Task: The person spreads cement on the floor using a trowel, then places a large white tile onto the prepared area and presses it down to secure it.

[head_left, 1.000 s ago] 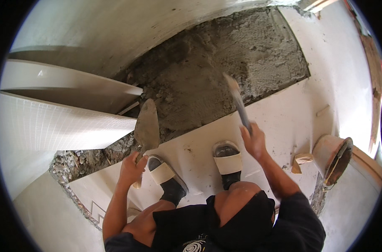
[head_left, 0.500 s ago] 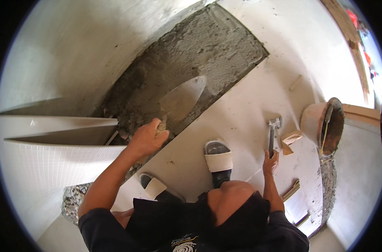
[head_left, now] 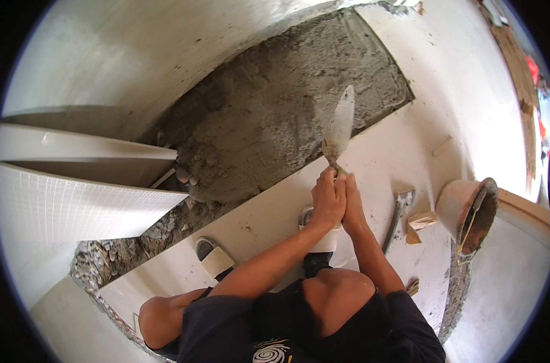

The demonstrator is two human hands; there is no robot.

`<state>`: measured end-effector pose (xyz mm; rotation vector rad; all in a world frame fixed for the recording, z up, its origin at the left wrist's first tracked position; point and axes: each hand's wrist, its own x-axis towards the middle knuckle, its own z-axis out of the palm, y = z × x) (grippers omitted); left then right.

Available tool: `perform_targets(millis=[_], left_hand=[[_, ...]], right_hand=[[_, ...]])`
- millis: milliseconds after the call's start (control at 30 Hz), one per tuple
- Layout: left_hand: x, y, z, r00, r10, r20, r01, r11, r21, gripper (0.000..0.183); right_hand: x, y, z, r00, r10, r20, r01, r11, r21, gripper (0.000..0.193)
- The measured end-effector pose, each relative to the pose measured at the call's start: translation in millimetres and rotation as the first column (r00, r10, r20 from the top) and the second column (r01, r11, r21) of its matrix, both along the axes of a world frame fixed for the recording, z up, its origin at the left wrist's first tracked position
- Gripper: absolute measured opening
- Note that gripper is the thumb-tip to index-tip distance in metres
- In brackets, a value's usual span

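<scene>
Pale plastered wall beside a broad strip of rough grey mortar; pointed steel trowel at the strip's near edge.
Left hand closed round the trowel's handle; right hand pressed alongside, its finger closure hidden, so cannot tell whether it grips. Blade points away over mortar; contact unclear. Mortar covers most of the strip, coarser toward the far right end; judged partly levelled. Loose grey-brown rubble remains exposed at lower left, apparently uncovered as yet. Glossy white floor tile borders the strip along a straight edge; two white panels, one grid-patterned, crowd the left end. More open room over the mortar ahead; grey-handled hammer, tan angular block and pale round bucket limit the right side.
</scene>
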<state>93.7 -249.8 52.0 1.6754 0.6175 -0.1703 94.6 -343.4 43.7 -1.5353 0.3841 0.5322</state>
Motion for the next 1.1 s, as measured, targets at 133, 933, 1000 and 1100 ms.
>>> perform_targets(millis=[133, 933, 1000, 1100], left_hand=[[0, 39, -7, 0.996, -0.054, 0.076, 0.072, 0.964, -0.256, 0.048], [-268, 361, 23, 0.954, 0.118, -0.276, -0.087, 0.989, 0.123, 0.034], [-268, 356, 10, 0.951, 0.124, -0.284, -0.106, 0.991, 0.077, 0.035], [-270, 349, -5, 0.952, 0.080, -0.296, -0.066, 0.996, 0.058, 0.034]], right_hand=[[38, 30, 21, 0.992, 0.126, -0.002, -0.123, 0.964, -0.234, 0.044], [64, 254, 4, 0.216, 0.935, -0.280, -0.613, -0.093, -0.784, 0.045], [69, 239, 4, 0.062, 0.953, -0.297, -0.484, -0.231, -0.844, 0.039], [111, 237, -4, 0.047, 0.937, -0.347, -0.228, -0.328, -0.917, 0.032]])
